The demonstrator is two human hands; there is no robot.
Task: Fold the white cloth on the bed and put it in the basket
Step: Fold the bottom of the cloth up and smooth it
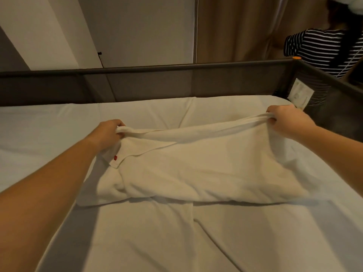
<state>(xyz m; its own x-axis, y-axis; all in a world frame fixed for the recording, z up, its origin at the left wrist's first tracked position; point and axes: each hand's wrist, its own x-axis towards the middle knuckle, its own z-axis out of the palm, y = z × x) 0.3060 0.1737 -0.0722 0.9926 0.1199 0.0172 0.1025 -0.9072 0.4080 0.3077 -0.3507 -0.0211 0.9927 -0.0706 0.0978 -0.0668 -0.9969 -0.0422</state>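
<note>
The white cloth (196,169) lies across the middle of the bed (49,124), cream-toned, with a small red tag near its left corner. Its far edge is lifted and stretched between both hands. My left hand (110,132) grips the far left corner. My right hand (284,119) grips the far right corner, near the bed's right rail. The near part of the cloth rests wrinkled on the sheet. No basket is in view.
A dark mesh rail (157,83) runs along the far side of the bed and down its right side. Beyond the right corner stands a person in a striped top (324,50). Brown curtains (245,26) hang behind.
</note>
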